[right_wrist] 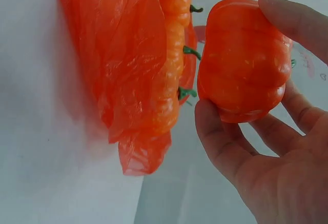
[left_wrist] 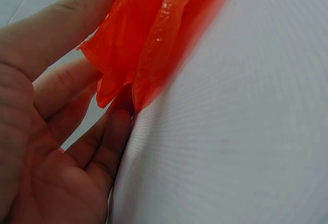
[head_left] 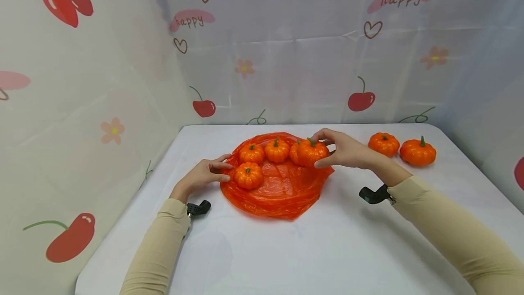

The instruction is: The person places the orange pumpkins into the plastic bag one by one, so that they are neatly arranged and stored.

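Note:
An orange-red plastic bag (head_left: 282, 199) lies spread on the white table with its mouth facing up. Several small orange pumpkins (head_left: 248, 175) with green stems sit inside it. Over its right side my right hand (head_left: 345, 149) grips another pumpkin (right_wrist: 246, 62) between thumb and fingers. In the right wrist view this pumpkin is held apart from those in the bag. My left hand (head_left: 204, 174) is at the bag's left rim. Its thumb lies on the near side of the thin plastic (left_wrist: 138, 34) and its fingers reach behind, with the fingertips partly hidden by the film.
Two more pumpkins, a left one (head_left: 383, 144) and a right one (head_left: 418, 152), stand at the table's back right. The white table (head_left: 262, 258) ends at a cherry-printed curtain (head_left: 286, 85) behind, and similar cloth hangs on both sides.

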`<state>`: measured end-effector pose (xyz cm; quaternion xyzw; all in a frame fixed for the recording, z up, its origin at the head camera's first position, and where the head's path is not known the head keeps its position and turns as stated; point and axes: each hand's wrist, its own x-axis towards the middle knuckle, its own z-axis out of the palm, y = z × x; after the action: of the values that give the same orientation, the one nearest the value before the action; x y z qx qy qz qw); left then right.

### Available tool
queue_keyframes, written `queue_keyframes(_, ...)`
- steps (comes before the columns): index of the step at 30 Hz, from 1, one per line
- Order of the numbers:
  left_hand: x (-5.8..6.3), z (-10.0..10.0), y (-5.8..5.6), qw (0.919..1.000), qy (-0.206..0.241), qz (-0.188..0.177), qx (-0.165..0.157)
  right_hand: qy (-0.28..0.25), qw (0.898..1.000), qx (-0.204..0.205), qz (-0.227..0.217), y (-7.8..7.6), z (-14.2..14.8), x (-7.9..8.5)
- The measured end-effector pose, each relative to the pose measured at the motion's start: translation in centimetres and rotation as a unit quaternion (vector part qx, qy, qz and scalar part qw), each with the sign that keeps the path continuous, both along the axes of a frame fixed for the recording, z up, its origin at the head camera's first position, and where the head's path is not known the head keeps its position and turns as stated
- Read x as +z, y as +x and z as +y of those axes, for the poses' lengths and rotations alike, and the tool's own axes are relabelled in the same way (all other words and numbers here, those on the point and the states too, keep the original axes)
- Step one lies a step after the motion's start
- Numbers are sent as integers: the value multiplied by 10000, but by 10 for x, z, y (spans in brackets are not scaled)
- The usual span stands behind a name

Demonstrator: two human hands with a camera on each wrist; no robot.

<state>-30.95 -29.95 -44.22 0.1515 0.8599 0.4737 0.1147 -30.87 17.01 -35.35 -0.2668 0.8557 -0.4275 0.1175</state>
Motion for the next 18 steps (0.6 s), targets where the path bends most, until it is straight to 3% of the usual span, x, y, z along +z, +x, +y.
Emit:
queue_keyframes(11, -1, -1, 0, 10000, -5, -20, -11, 454, 9960, 763, 72, -5, -36, 5)
queue_keyframes(18, -1, -1, 0, 10000, 11, -4, -24, 600, 9906, 1214, 212, -17, -61, 5)
